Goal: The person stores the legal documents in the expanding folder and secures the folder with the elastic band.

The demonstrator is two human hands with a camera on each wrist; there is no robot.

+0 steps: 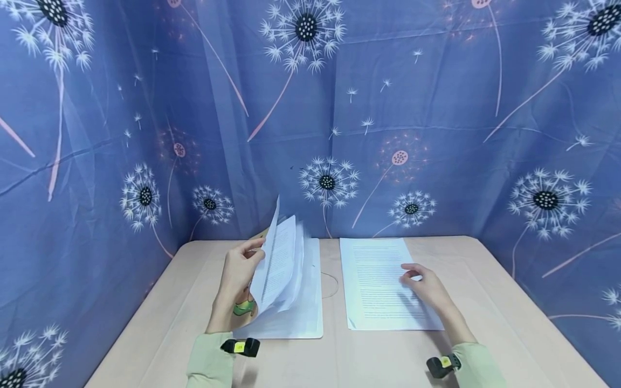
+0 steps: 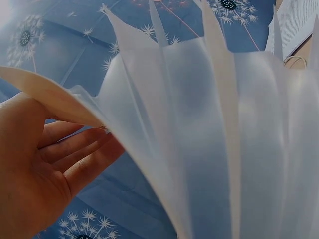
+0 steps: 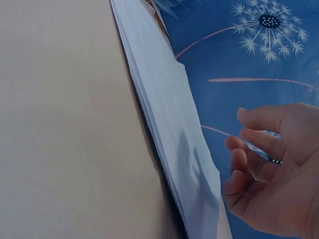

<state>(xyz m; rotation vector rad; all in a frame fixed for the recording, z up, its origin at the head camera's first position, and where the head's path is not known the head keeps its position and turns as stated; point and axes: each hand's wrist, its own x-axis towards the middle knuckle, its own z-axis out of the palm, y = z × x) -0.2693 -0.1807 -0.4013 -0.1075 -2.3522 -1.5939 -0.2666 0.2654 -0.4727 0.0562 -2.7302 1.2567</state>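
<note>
In the head view, a folder of clear plastic sleeves with printed sheets [image 1: 305, 310] lies half open on the left of the table. My left hand [image 1: 237, 272] grips its raised cover and front leaves at the left edge. The left wrist view shows the sleeves [image 2: 194, 124] fanned out and my thumb behind the lifted cover [image 2: 60, 99]. To the right lies a stack of printed paper [image 1: 378, 285]. Above its right side, my right hand [image 1: 427, 288] hovers with loosely bent fingers; nothing is between them in the right wrist view.
A beige cloth covers the table [image 1: 368, 358]. A thin cord loop [image 1: 335, 285] lies between the folder and the stack. Blue curtains with dandelion prints [image 1: 271, 108] enclose the back and both sides. Each wrist wears a black strap-on camera [image 1: 247, 347].
</note>
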